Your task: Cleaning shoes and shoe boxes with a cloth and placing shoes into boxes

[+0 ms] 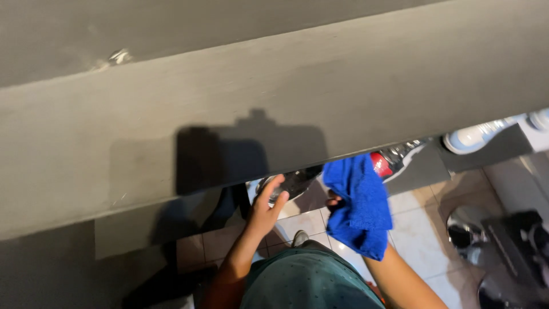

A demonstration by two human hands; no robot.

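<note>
My left hand [266, 207] grips a dark shiny shoe [293, 182] that sits just under the edge of a grey shelf [229, 114]. Most of the shoe is hidden by the shelf. My right hand [334, 201] is closed on a bright blue cloth [360, 203], which drapes over the hand and hangs down beside the shoe. Only a few fingers of that hand show from under the cloth.
A red and silver shoe [390, 160] and white shoes [477, 135] stand on lower grey shelves at the right. Beige floor tiles [412, 223] lie below. A dark round stool or stand [503, 246] is at the lower right. My green shirt [306, 280] fills the bottom.
</note>
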